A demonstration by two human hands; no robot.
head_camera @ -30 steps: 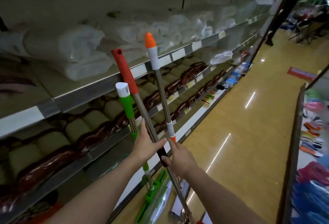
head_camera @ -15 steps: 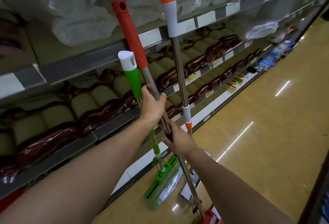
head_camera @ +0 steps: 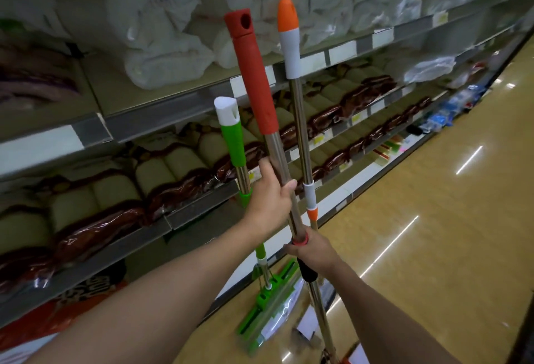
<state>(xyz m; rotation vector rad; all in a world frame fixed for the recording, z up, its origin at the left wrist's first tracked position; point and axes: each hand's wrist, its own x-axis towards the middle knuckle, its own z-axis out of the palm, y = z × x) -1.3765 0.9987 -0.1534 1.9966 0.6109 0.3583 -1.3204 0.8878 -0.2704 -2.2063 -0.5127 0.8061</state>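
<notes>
Two grips hold the red mop [head_camera: 254,74]: left hand [head_camera: 270,200] clasps its pole [head_camera: 278,158], right hand [head_camera: 315,252] its collar [head_camera: 300,240]; best kept upright.

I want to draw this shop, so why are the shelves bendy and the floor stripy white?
Head view: the wide-angle lens bends the shelf edges; the white streaks on the floor are glare off its shine; the bags up top look blurry, the red-handled mop sharper.

No words or numbers can be read. The white tags [head_camera: 313,63] on the shelf edge [head_camera: 173,109] look blank. The small yellow tags [head_camera: 357,117] lower down are too blurry. The wrapper on the green mop [head_camera: 277,313] has no clear print.
</notes>
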